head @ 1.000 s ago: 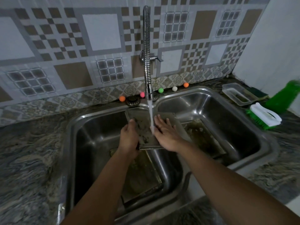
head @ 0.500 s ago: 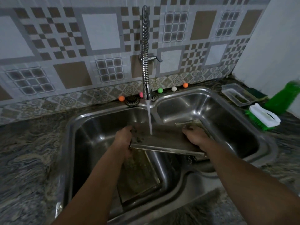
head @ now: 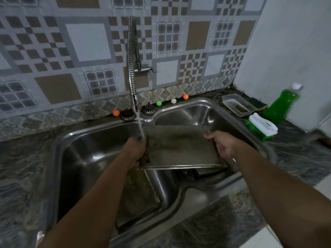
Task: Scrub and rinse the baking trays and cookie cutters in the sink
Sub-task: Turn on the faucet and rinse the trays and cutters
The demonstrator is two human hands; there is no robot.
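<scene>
A dirty metal baking tray (head: 179,149) is held level over the divider of the double sink (head: 75,140). My left hand (head: 136,151) grips its left edge and my right hand (head: 222,145) grips its right edge. Water streams from the coiled tap (head: 131,68) onto the tray's left end, beside my left hand. A second soiled tray (head: 139,194) leans in the left basin beneath my left arm. Another tray's corner (head: 209,170) shows in the right basin below the held tray. No cookie cutters are visible.
On the counter at right are a white-handled green scrub brush (head: 261,127), a clear plastic container (head: 236,104), and a bottle of green dish soap (head: 281,102). Small coloured balls (head: 158,103) and two drain strainers (head: 127,115) sit along the sink's back ledge.
My right hand left the tray's face and took its right edge. The tray swung from tilted under the stream to level and shifted right, over the divider.
</scene>
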